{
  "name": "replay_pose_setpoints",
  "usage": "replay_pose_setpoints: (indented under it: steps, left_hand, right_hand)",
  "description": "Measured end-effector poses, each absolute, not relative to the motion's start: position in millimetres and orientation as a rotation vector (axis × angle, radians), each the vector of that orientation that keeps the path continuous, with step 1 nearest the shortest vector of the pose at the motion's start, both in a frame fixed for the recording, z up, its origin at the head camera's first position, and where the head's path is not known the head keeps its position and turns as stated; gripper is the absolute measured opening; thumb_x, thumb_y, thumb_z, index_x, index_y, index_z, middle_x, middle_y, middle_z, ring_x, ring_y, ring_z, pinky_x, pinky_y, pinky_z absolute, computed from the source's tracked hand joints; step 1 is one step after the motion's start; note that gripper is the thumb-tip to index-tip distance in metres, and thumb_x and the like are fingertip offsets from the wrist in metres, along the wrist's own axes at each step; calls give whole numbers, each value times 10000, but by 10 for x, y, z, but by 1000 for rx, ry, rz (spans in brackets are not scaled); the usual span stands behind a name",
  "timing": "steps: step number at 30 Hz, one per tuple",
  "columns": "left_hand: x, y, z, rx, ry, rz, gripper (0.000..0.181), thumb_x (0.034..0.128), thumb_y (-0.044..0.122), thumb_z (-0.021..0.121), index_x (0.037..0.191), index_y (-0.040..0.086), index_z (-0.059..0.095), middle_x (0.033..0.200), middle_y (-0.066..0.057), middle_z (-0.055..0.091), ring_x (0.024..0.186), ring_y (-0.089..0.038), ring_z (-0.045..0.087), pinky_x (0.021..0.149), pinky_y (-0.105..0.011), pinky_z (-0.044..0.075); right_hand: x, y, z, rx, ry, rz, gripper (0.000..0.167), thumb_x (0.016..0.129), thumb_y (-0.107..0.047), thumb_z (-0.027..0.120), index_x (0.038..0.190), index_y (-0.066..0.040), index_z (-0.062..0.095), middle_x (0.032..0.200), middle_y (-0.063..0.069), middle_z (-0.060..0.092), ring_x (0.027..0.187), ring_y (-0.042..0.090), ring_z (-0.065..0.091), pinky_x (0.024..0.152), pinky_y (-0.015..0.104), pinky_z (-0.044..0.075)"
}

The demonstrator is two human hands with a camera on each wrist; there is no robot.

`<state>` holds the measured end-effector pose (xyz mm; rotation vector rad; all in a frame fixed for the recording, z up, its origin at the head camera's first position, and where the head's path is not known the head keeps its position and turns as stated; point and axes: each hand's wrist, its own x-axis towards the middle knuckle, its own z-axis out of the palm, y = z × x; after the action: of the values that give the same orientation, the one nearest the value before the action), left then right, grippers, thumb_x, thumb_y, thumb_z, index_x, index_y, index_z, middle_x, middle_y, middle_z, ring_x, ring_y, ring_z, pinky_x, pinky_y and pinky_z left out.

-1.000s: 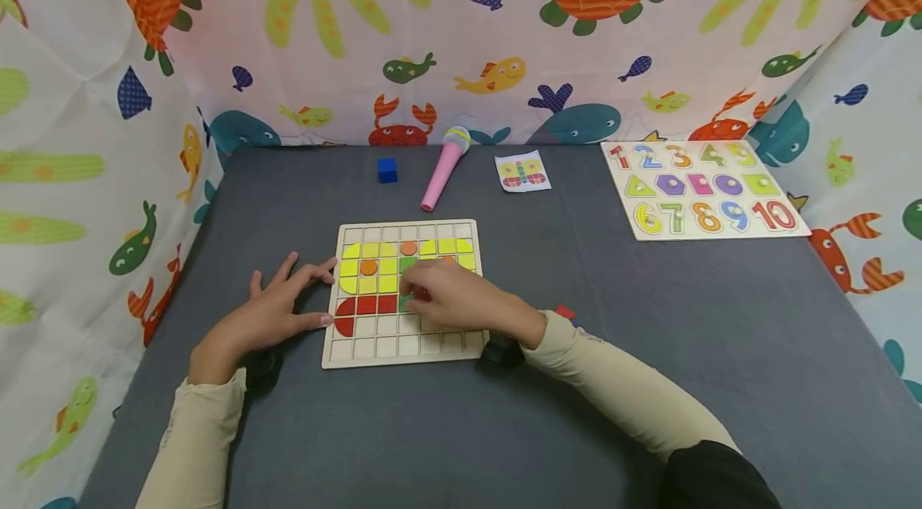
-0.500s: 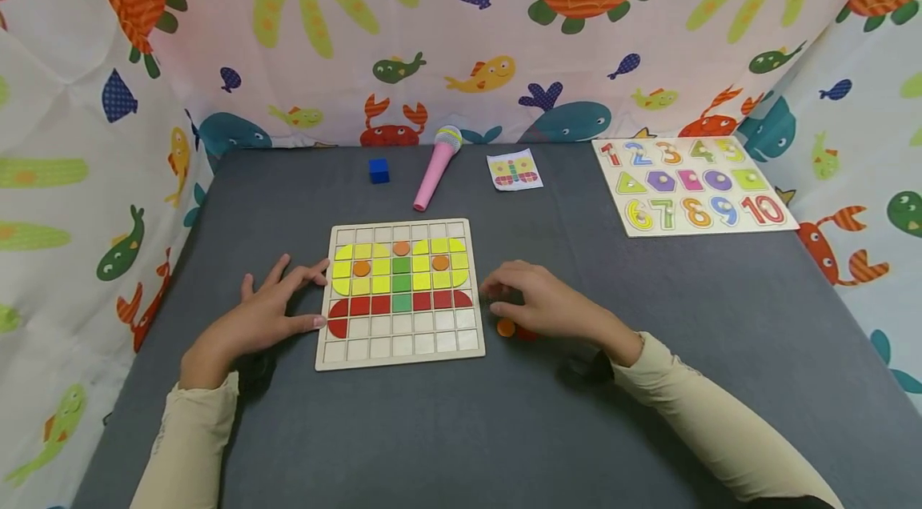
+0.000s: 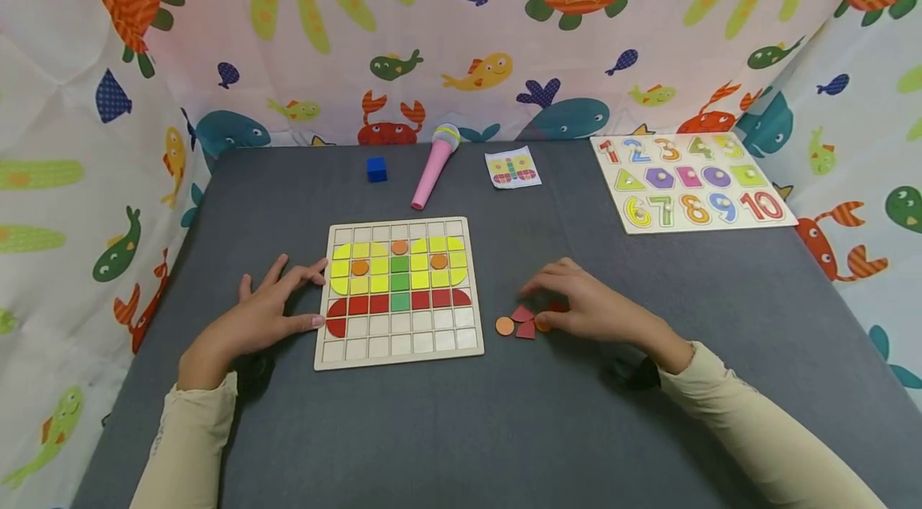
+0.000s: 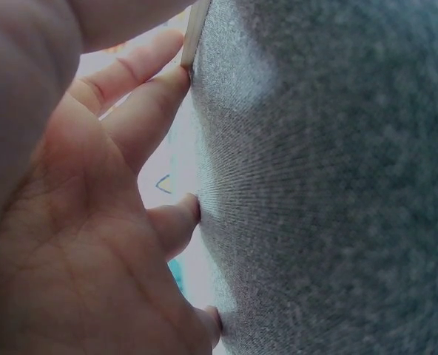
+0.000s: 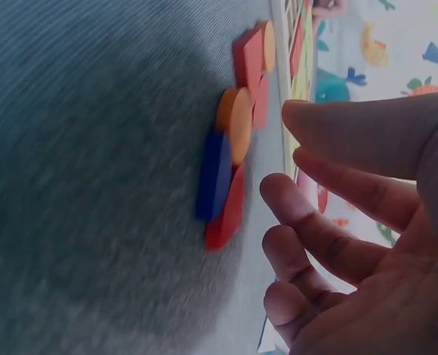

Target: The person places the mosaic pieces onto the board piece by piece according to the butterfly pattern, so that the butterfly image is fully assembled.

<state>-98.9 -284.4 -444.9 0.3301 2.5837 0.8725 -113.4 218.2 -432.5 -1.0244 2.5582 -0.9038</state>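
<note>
A wooden grid board [image 3: 422, 343] lies flat, filled partly with yellow, green, red and orange pieces in a butterfly-like pattern. At its left edge my left hand [image 3: 252, 325] is spread, thumb and fingertips touching the rim. To the right of the board is a small group of loose pieces: an orange disc [image 3: 505, 326], red pieces [image 3: 525, 330], and a blue piece [image 5: 214, 177] visible in the right wrist view. My right hand [image 3: 598, 309] hovers over this group, fingers loosely bent and apart, with nothing seen between them. It partly covers the group in the head view.
Behind the board are a blue cube [image 3: 376, 170], a pink toy microphone [image 3: 435, 166] and a picture card [image 3: 513, 167] with a similar pattern. A number puzzle board [image 3: 691, 185] lies at the back right. A printed cloth [image 3: 446, 21] hangs behind the grey table [image 3: 432, 429].
My right hand has moved off the board to the right, over the loose pieces. Red pieces now show right of the board's centre in the lower row. My left hand stays at the rim.
</note>
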Motion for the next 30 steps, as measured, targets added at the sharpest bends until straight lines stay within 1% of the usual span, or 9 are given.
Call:
replay_pose_setpoints:
  steps: [6, 11, 18, 23, 30]
  left_hand:
    - [-983, -2856, -4455, 326, 2580, 871, 617, 959, 375, 828, 1414, 129, 491, 1764, -172, 204, 1580, -543, -145, 1082, -801, -244]
    - [-979, -2856, -4445, 328, 2581, 882, 615, 962, 383, 823, 1410, 125, 490, 1762, -176, 200, 1578, -550, -141, 1082, -800, -245]
    - [-979, -2863, -4442, 322, 2581, 888, 612, 962, 371, 826, 1404, 122, 484, 1764, -175, 192, 1579, -550, -138, 1086, -792, -249]
    - [-984, -2838, -4444, 319, 2584, 892, 632, 956, 383, 831, 1416, 115, 490, 1748, -219, 208, 1577, -557, -130, 1086, -791, -250]
    - [-978, -2840, -4434, 308, 2581, 883, 622, 959, 368, 829, 1411, 114, 486, 1757, -198, 199, 1580, -547, -136, 1095, -781, -252]
  right_hand:
    - [-1115, 2317, -4337, -999, 2573, -870, 367, 939, -60, 822, 1295, -88, 735, 1288, 25, 686, 1182, 232, 514, 975, 494, 477]
    - [-1100, 2383, -4323, -974, 2582, -849, 376, 931, -43, 821, 1296, -87, 737, 1279, 34, 683, 1183, 244, 519, 980, 512, 475]
    - [-1097, 2414, -4334, -963, 2576, -856, 357, 943, -60, 822, 1288, -102, 741, 1261, 22, 670, 1157, 231, 518, 957, 486, 476]
    - [-1086, 2417, -4342, -956, 2576, -855, 353, 936, -55, 826, 1276, -109, 745, 1257, 14, 661, 1148, 233, 514, 953, 486, 469]
    - [-1091, 2368, -4363, -962, 2573, -862, 331, 939, -80, 833, 1259, -113, 756, 1234, 1, 656, 1145, 218, 509, 951, 479, 471]
